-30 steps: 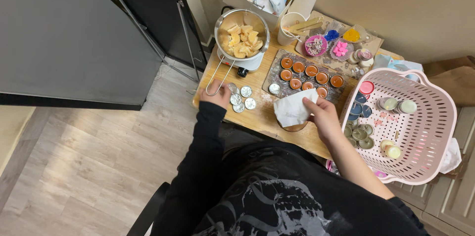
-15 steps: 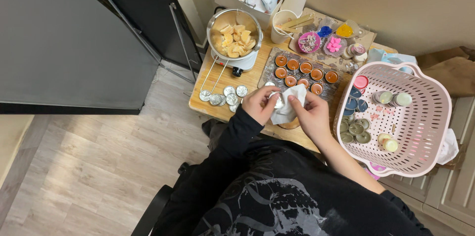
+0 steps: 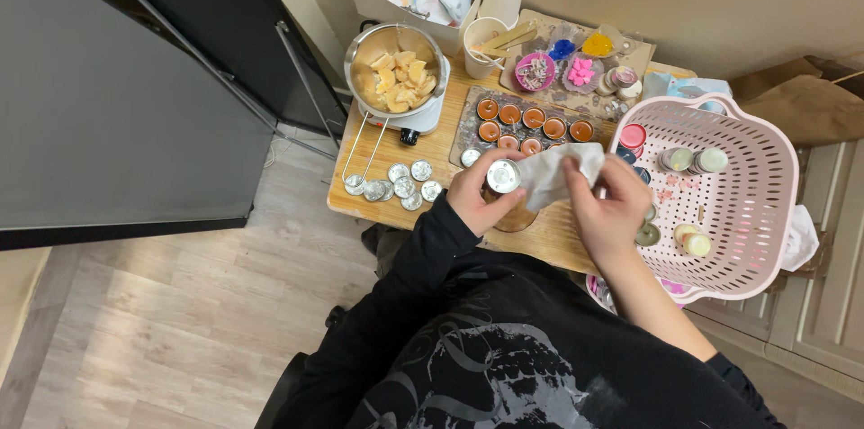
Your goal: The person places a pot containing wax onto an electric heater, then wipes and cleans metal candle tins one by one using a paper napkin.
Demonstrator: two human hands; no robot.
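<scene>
Both hands meet just in front of the dark tray (image 3: 531, 123) of filled orange cups: the left hand (image 3: 474, 199) pinches a small silver tin cup (image 3: 503, 176) by its rim, while the right hand (image 3: 607, 208) bunches a white tissue (image 3: 560, 172) against it. Wiping well probably means holding the cup steady and pressing the tissue around inside.

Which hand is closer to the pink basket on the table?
Right. The right hand, holding a white cloth, is just beside the pink basket's near rim. The left hand, holding a small metal cup, is farther away.
</scene>
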